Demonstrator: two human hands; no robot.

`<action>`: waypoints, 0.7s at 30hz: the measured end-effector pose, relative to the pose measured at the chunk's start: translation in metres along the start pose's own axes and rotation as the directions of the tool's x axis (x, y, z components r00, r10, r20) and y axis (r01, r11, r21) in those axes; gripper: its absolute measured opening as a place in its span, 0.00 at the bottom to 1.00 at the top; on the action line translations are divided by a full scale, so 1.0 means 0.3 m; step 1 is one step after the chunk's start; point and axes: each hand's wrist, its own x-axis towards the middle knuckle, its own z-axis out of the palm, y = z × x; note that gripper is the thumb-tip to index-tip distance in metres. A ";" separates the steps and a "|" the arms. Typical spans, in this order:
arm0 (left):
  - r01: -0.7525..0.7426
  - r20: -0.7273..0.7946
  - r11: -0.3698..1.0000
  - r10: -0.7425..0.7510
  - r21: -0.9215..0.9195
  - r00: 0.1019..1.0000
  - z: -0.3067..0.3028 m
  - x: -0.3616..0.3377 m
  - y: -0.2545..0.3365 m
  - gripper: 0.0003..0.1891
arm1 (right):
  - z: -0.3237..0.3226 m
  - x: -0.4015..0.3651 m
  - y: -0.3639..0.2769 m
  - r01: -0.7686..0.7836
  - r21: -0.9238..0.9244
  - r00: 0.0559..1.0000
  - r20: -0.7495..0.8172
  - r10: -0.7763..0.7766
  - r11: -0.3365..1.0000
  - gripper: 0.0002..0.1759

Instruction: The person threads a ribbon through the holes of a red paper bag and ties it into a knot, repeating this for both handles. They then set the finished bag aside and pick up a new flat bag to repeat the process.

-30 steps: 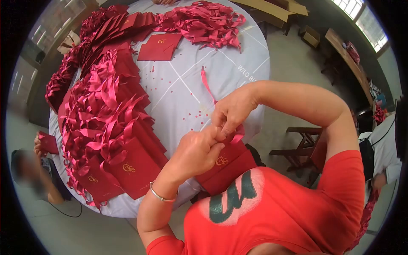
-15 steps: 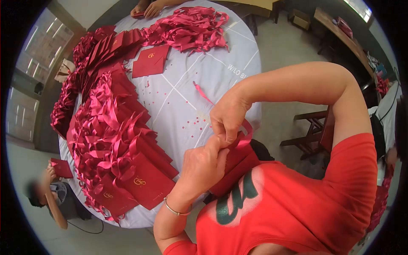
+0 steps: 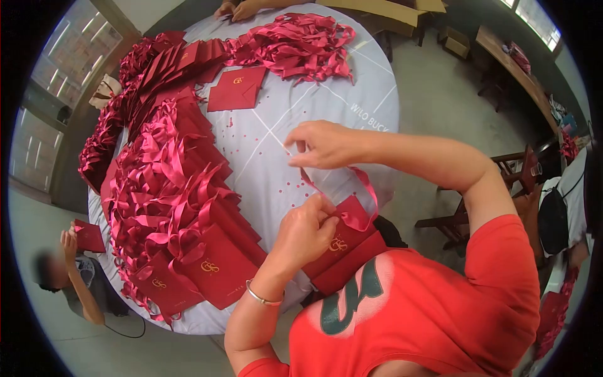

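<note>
My left hand (image 3: 304,231), with a bangle at the wrist, is closed at the upper edge of a red paper bag (image 3: 355,251) near my body. The bag bears a gold emblem. A pink-red ribbon (image 3: 375,196) loops from its top, and one strand rises beside my left fingertips toward my right hand (image 3: 321,144). The right hand is raised above the table, fingers curled around that strand; its exact grip is partly hidden. To the left, overlapping red bags (image 3: 217,264) lie under a heap of ribbon handles (image 3: 157,195).
A single red bag (image 3: 237,88) lies on the white tablecloth (image 3: 251,160), amid scattered red dots. Loose ribbons (image 3: 298,47) are piled at the far side. Another person's hands (image 3: 239,9) show at the far edge; a person at left holds a red bag (image 3: 89,237).
My right hand has moved up and away from my left hand, drawing the ribbon strand along. The left hand stays at the bag, whose front and emblem now show more.
</note>
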 end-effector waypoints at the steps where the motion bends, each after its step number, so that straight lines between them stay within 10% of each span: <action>1: 0.001 -0.013 1.000 0.000 0.010 1.000 0.003 0.005 -0.013 0.08 | 0.005 -0.034 -0.008 0.040 -0.029 0.987 -0.156 -0.044 0.999 0.14; 6: -0.048 -0.063 0.999 0.047 -0.014 0.997 0.016 0.015 -0.059 0.08 | -0.097 -0.247 -0.008 0.219 0.145 0.974 0.027 -0.225 0.965 0.11; 10: 0.016 -0.009 0.999 -0.016 -0.046 1.000 0.010 0.020 -0.054 0.08 | -0.100 -0.417 -0.082 0.352 -0.177 0.926 0.209 -0.315 0.919 0.15; 21: 0.061 -0.023 0.998 -0.061 0.000 0.998 0.014 0.024 -0.036 0.07 | -0.138 -0.546 -0.193 0.475 -0.312 0.873 0.046 -0.486 0.823 0.11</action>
